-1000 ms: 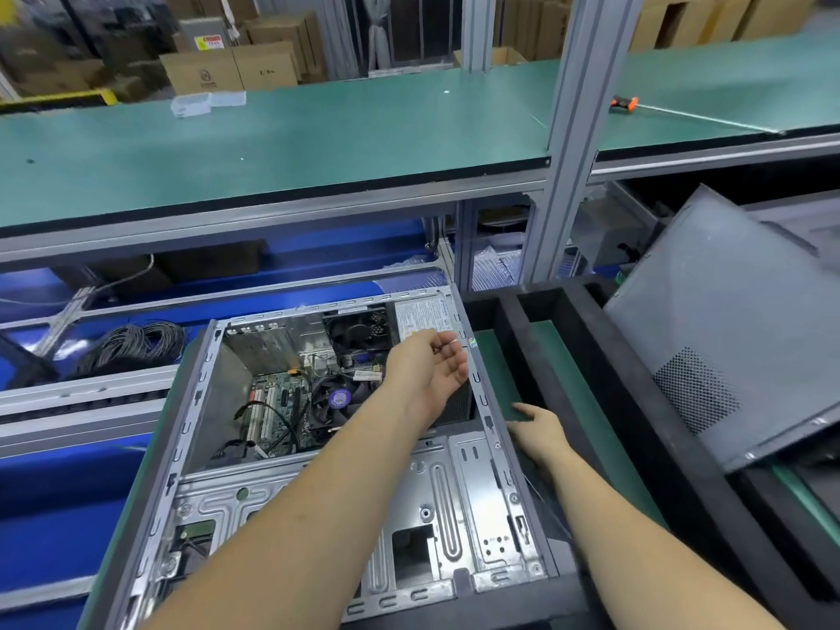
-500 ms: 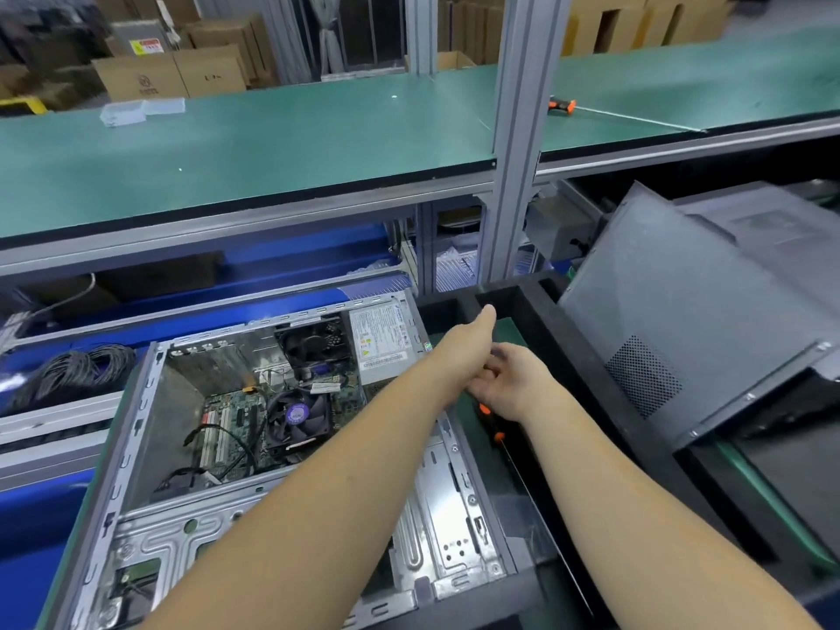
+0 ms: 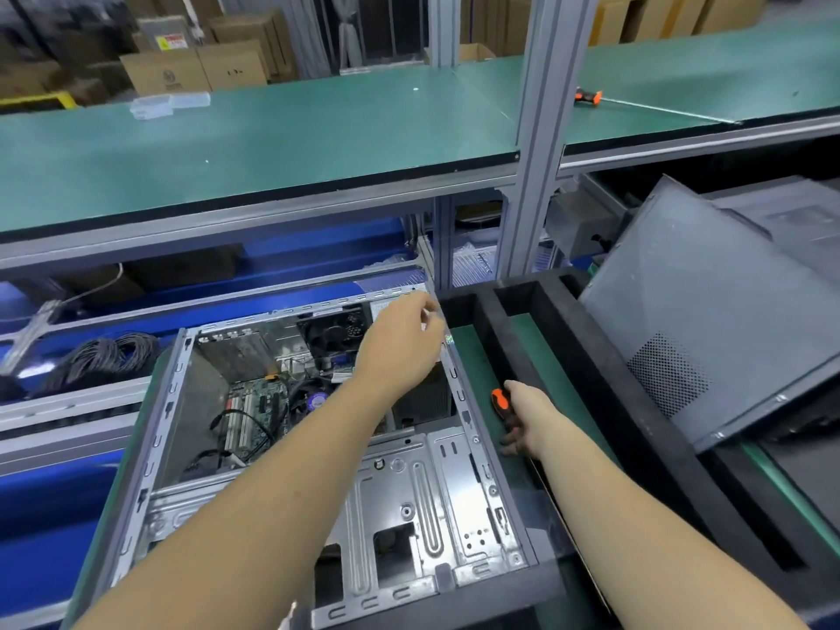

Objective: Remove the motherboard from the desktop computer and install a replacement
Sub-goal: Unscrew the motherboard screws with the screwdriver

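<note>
Clearly early on: the case (image 3: 291, 447) lies open on its side w/ the side panel (image 3: 709, 338) off and leaning to the right, but the motherboard (image 3: 259, 402) is in place at the bottom of the case, cables and the CPU fan (image 3: 313, 397) on it, so removal isn't started and no replacement board is in view. Left hand (image 3: 400, 347) hovers over the case's far right corner, near the rear fan (image 3: 334, 331); fingers curled, maybe pinching sth small and pale, prob a screw, but too blurred to say, so I cannot tell what they hold. Right hand (image 3: 527, 416) grips a screwdriver (image 3: 502, 402) by its orange-black handle, down on the green mat just beside the case's right rim; shaft mostly hidden under the forearm. Judging by that, the step is unscrewing, w/ cables, screws and the board itself left to do, then the swap. Containers: the black tray (image 3: 522, 352) right of the case shows only its green floor in the far slot. A second screwdriver (image 3: 588, 96) lies on the upper tabletop (image 3: 272, 143), well apart, w/ clear plastic boxes (image 3: 170, 104) at its far edge.
</note>
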